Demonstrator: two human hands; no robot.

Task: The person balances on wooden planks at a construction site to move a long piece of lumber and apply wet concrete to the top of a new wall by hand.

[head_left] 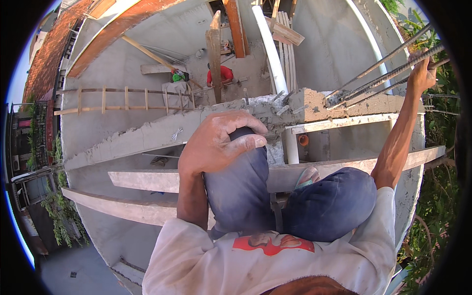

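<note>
While the person's knees, in dusty dark-blue trousers [236,182], are bent on the near side of a rough grey concrete beam [147,133], the right hand [423,73] reaches out past the beam's right part, with the arm almost straight. Its fingers are closed around the dark ridged steel rods [383,79], though I cannot tell whether it grips one of them or more. These rods come out of the beam's top toward its right part and slant up and outward to the hand.

The left hand [211,140] rests over the left knee, just on the near side of the beam; its fingers curve loosely across the cloth, with the thumb a little apart (the fingertips look pale with dust).

Two long, pale wooden boards [142,180] [118,204] lie on the near side of the beam, and a sandalled foot [308,177] shows at the farther one. Beyond the beam, a long white pipe [269,49] leans at a slant, and a wooden ladder [127,98] lies to the left. Also beyond the beam and lower down, a co-worker in a red shirt [223,74] bends forward, partly hidden by a rough brown wooden post [214,54].
</note>
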